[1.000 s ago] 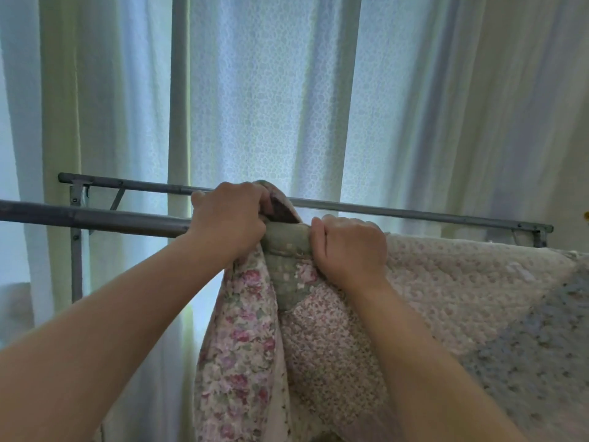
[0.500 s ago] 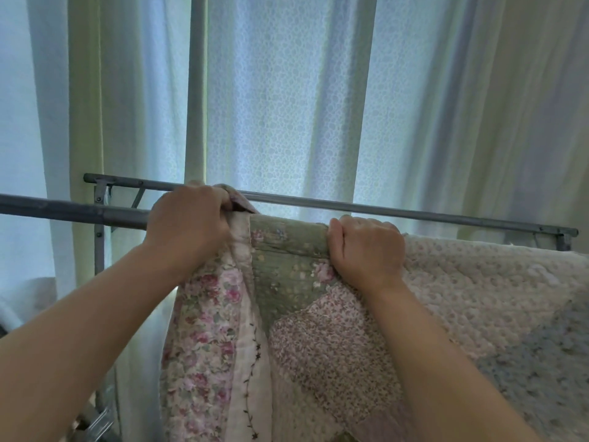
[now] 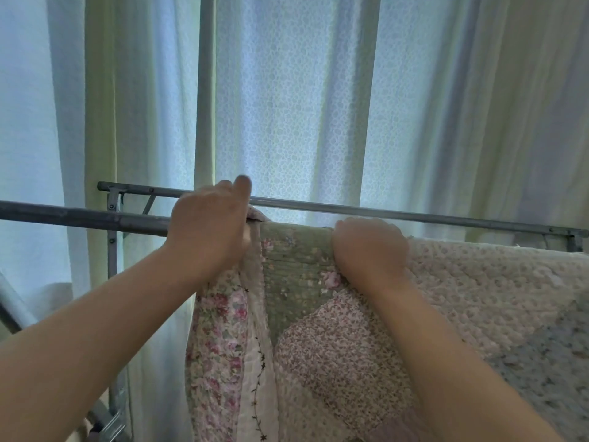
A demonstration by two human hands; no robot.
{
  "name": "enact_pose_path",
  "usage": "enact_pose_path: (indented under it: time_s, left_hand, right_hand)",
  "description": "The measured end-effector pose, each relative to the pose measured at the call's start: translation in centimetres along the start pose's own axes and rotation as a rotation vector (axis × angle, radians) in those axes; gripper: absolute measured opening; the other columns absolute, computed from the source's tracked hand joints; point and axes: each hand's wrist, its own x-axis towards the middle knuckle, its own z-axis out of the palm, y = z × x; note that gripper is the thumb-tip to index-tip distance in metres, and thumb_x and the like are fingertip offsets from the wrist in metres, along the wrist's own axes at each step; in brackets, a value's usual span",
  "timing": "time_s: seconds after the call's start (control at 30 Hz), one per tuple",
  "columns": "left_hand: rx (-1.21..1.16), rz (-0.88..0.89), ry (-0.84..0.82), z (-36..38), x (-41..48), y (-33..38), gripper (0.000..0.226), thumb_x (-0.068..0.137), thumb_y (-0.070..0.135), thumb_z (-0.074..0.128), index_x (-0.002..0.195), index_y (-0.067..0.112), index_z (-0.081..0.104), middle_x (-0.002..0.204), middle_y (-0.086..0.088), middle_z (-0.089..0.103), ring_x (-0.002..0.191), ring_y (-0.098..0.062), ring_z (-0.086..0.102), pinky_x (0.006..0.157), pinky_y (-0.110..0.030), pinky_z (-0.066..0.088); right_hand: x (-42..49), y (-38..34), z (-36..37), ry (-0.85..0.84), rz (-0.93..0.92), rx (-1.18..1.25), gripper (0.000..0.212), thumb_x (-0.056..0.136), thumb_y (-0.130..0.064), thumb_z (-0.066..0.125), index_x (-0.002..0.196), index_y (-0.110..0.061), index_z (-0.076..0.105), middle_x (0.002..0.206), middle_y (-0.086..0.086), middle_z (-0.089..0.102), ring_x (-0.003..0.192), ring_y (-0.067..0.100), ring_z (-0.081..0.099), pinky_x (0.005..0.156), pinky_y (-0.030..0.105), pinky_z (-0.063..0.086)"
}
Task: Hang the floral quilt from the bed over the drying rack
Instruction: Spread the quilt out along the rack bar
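Already the pink, green and cream floral patchwork quilt [image 3: 318, 330] lies draped over the grey metal drying rack [image 3: 112, 250], its fold riding the near rail [image 3: 79, 218] under both hands. The right hand [image 3: 369, 247] curls over that fold, holding it. The left hand [image 3: 207, 228], at the quilt's side edge, has a blurred finger raised, so I cannot tell its hold. Spreading leftward of the grip looks unfinished. Count: one quilt, two hands, two rails, the far rail [image 3: 414, 215] just beyond the grip.
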Motion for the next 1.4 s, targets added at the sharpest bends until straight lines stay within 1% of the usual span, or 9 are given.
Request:
enact_pose_path:
  time_s: [0.07,0.17,0.27,0.47,0.67,0.93,1.07,1.23,1.4]
  left_hand:
    - [0.045,-0.032,-0.108,-0.3,1.6,0.5,0.035,0.074,0.017,0.056,0.105,0.008,0.044,0.073,-0.006,0.045,0.066,-0.026,0.044,0.054,-0.032,0.030]
    - [0.047,-0.078,-0.413,-0.4,4.1,1.8,0.016,0.077,0.027,0.052,0.083,0.013,0.046,0.077,-0.001,0.041,0.083,-0.025,0.047,0.064,-0.033,0.033]
    - [0.038,-0.080,-0.581,0.0,5.0,1.8,0.018,0.080,0.023,0.051,0.068,0.017,0.039,0.068,0.001,0.044,0.065,-0.016,0.045,0.061,-0.031,0.036]
    - [0.028,-0.066,-0.438,1.3,4.2,0.8,0.028,0.081,0.014,0.051,0.058,0.018,0.037,0.061,0.003,0.040,0.054,-0.013,0.037,0.056,-0.029,0.031]
    - [0.029,-0.111,-0.439,0.8,4.7,0.2,0.026,0.079,0.011,0.051,0.057,0.014,0.038,0.060,-0.001,0.042,0.051,-0.015,0.037,0.055,-0.030,0.031]
    - [0.063,-0.264,-0.214,-0.6,2.1,-6.0,0.019,0.074,0.008,0.053,0.057,0.008,0.045,0.051,-0.005,0.038,0.045,-0.019,0.032,0.050,-0.027,0.024]
    - [0.041,-0.250,-0.208,0.4,-0.5,-6.6,0.017,0.083,0.014,0.049,0.083,0.001,0.060,0.055,-0.004,0.039,0.057,-0.025,0.042,0.055,-0.031,0.031]
    - [0.079,-0.194,-0.155,0.4,-1.2,-6.5,0.016,0.083,0.014,0.048,0.080,0.002,0.058,0.051,0.000,0.031,0.056,-0.024,0.040,0.053,-0.031,0.028]
    - [0.145,-0.078,-0.153,0.2,-1.2,-6.1,0.022,0.080,0.008,0.051,0.100,0.004,0.056,0.080,-0.009,0.045,0.065,-0.024,0.043,0.053,-0.033,0.031]
  right_hand:
    - [0.9,-1.7,-0.1,-0.038,-0.033,0.011,0.039,0.087,-0.026,0.035,0.067,-0.005,0.061,0.068,0.010,0.062,0.068,0.028,0.053,0.063,0.034,0.034]
    - [1.9,-4.7,0.8,-0.130,-0.081,0.059,0.037,0.091,-0.027,0.036,0.075,-0.007,0.062,0.077,0.011,0.064,0.068,0.025,0.049,0.062,0.033,0.030]
    - [1.4,-6.2,1.8,-0.112,-0.073,0.041,0.043,0.095,-0.029,0.035,0.066,-0.008,0.060,0.065,0.009,0.064,0.053,0.023,0.040,0.058,0.031,0.025]
    - [1.1,-6.6,2.3,0.016,-0.027,0.072,0.041,0.087,-0.023,0.044,0.049,-0.007,0.053,0.044,0.009,0.055,0.041,0.019,0.032,0.052,0.028,0.027]
    - [0.8,-6.2,2.4,0.020,-0.050,0.036,0.042,0.088,-0.024,0.041,0.048,-0.011,0.049,0.043,0.004,0.050,0.038,0.018,0.032,0.050,0.026,0.027]
    - [1.1,-6.4,2.7,0.070,-0.048,0.006,0.045,0.087,-0.027,0.033,0.049,-0.011,0.051,0.042,0.006,0.052,0.040,0.017,0.030,0.049,0.025,0.026]
    - [0.8,-6.7,2.7,0.097,-0.041,0.025,0.045,0.086,-0.027,0.033,0.049,-0.010,0.051,0.042,0.005,0.050,0.039,0.018,0.030,0.050,0.026,0.028]
    - [0.5,-6.4,2.6,0.105,-0.059,-0.006,0.042,0.087,-0.025,0.035,0.053,-0.009,0.052,0.046,0.007,0.053,0.040,0.021,0.040,0.051,0.028,0.030]
    - [0.5,-7.3,2.1,-0.001,-0.022,0.006,0.042,0.089,-0.025,0.036,0.061,-0.006,0.059,0.058,0.011,0.061,0.053,0.027,0.052,0.059,0.034,0.034]
